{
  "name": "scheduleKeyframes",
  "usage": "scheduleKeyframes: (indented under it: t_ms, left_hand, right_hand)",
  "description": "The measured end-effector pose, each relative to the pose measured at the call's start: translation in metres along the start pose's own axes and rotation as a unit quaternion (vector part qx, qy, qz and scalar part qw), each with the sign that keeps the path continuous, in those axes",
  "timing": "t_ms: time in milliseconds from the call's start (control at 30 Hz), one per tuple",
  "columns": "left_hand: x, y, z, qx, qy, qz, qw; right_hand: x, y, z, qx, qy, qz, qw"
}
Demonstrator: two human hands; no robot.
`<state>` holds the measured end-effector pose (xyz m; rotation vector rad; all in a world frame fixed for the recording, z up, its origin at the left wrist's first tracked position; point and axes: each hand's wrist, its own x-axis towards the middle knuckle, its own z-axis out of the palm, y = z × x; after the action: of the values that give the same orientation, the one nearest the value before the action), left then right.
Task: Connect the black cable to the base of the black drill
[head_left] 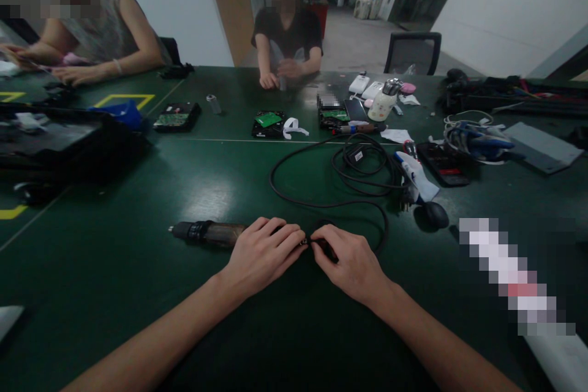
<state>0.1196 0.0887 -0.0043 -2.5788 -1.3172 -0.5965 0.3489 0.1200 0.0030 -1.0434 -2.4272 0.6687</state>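
Note:
A dark electric screwdriver (211,233) lies across the table in front of me, its metal tip pointing left. My left hand (264,251) is closed around its rear end, which the fingers mostly cover. Close by, my right hand (351,260) pinches the end of a black cable (328,203); the fingers hide most of that end. Only a small gap shows between the fingertips of both hands, where the screwdriver's back end faces the cable end. Whether the two parts touch, I cannot tell. From my right hand the cable loops away into a loose coil.
Circuit-board units (269,122) stand along the far side, beside a second screwdriver (358,128) and a pale bottle (383,101). A black mouse-like object (434,214) lies right, a black case (55,147) left. Two people sit across the table.

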Motion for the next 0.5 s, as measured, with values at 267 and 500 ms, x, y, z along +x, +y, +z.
scheduleKeyframes:
  t_ms: [267,500]
  left_hand:
    - [-0.0001,-0.0009,-0.0001,-0.006,-0.004,0.011,1.000]
    - [0.0007,0.0007,-0.0024,-0.019,-0.007,0.006,1.000]
  right_hand:
    - [0.0002,-0.0008,-0.0018,-0.005,-0.007,0.004,1.000]
    - [0.0008,-0.0007,-0.0001,-0.002,0.002,-0.002,1.000]
